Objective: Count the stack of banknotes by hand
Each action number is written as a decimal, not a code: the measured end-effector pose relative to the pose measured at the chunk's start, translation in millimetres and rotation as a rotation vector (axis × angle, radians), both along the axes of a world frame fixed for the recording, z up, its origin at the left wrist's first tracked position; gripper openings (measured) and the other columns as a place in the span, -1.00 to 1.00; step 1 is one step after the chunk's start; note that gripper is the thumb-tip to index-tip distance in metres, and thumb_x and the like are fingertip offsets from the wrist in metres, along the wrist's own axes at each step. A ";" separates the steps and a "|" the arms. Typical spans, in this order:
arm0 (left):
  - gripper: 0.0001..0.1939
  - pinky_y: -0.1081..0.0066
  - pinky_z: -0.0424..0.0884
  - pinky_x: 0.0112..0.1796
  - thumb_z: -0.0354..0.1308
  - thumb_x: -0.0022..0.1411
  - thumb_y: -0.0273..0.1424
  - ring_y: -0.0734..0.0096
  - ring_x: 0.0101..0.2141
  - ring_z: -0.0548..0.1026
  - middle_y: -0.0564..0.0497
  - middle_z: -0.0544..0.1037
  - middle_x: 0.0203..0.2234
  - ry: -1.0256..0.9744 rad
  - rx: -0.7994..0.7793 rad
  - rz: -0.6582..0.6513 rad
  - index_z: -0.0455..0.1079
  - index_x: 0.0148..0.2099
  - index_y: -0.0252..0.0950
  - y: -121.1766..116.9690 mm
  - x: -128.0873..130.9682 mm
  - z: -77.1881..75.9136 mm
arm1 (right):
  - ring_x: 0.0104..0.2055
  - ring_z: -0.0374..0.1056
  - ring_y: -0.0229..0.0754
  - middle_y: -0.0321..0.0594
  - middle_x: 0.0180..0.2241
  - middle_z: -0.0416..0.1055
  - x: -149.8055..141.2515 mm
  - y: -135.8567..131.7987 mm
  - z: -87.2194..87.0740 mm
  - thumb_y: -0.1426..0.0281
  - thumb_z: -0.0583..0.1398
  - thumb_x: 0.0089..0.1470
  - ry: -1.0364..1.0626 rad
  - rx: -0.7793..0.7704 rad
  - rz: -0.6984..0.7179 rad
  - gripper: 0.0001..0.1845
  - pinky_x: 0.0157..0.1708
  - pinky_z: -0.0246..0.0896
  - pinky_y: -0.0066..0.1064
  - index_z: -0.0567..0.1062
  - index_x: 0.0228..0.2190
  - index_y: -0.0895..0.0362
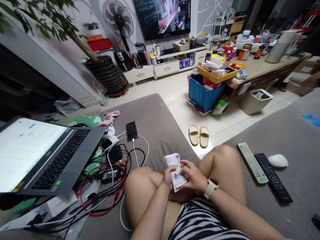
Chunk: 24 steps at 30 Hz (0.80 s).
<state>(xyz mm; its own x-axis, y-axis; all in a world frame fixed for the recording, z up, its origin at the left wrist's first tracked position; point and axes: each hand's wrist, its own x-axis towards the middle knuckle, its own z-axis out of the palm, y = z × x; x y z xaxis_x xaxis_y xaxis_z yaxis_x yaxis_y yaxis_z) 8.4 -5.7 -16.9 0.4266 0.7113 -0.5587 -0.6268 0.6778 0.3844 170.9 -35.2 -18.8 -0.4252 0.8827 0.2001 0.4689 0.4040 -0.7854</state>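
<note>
A small stack of paper banknotes (175,171) sits in front of my crossed legs, its edges fanned slightly. My left hand (169,178) grips the stack from below and at its side. My right hand (193,175) is on the stack's right edge, with its fingers closed against the notes. A white smartwatch (211,187) is on my right wrist. Both hands are held low above my lap, and part of the stack is hidden behind my fingers.
I sit on a grey cushion (160,123). To the left are a laptop (50,156), a phone on a charging cable (131,131) and tangled red and black cables (107,190). To the right lie two remote controls (265,171) and a white mouse (278,160). Beige slippers (198,136) stand on the tile floor.
</note>
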 end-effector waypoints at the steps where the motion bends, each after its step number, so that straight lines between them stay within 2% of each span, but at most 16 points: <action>1: -0.71 0.17 0.43 -0.21 0.15 -0.15 -0.47 0.12 -0.39 0.56 -0.13 0.59 -0.51 0.002 0.002 -0.003 0.51 -0.30 -0.43 -0.1 0.1 -0.1 | 0.17 0.16 0.12 0.01 0.18 0.16 -0.1 0.0 0.1 0.17 0.48 -0.32 0.001 -0.001 -0.009 -0.40 0.10 0.16 -0.07 0.44 -0.22 0.09; 5: -0.73 0.18 0.43 -0.23 0.15 -0.14 -0.46 0.15 -0.44 0.53 -0.12 0.55 -0.58 0.010 0.009 -0.011 0.52 -0.32 -0.45 -0.4 -0.1 0.0 | 0.18 0.15 0.12 0.01 0.19 0.16 -1.0 -0.4 0.9 0.17 0.48 -0.32 0.000 -0.009 0.000 -0.38 0.12 0.15 -0.07 0.43 -0.22 0.10; 10: -0.73 0.23 0.42 -0.26 0.13 -0.11 -0.47 0.33 -0.56 0.46 -0.09 0.57 -0.56 0.024 0.024 -0.003 0.53 -0.31 -0.46 -0.9 -0.1 0.6 | 0.19 0.14 0.11 0.00 0.20 0.15 -2.1 -1.0 -0.8 0.23 0.48 -0.32 -0.013 -0.032 0.002 -0.40 0.13 0.13 -0.06 0.43 -0.21 0.10; 24: -0.73 0.29 0.39 -0.38 0.14 -0.13 -0.45 0.33 -0.59 0.42 -0.07 0.53 -0.62 0.006 0.054 0.006 0.53 -0.32 -0.42 -0.8 -0.7 -2.1 | 0.18 0.16 0.12 0.02 0.22 0.10 -3.8 -2.6 -3.6 0.15 0.47 -0.28 0.013 -0.016 0.032 -0.36 0.13 0.15 -0.05 0.41 -0.17 0.09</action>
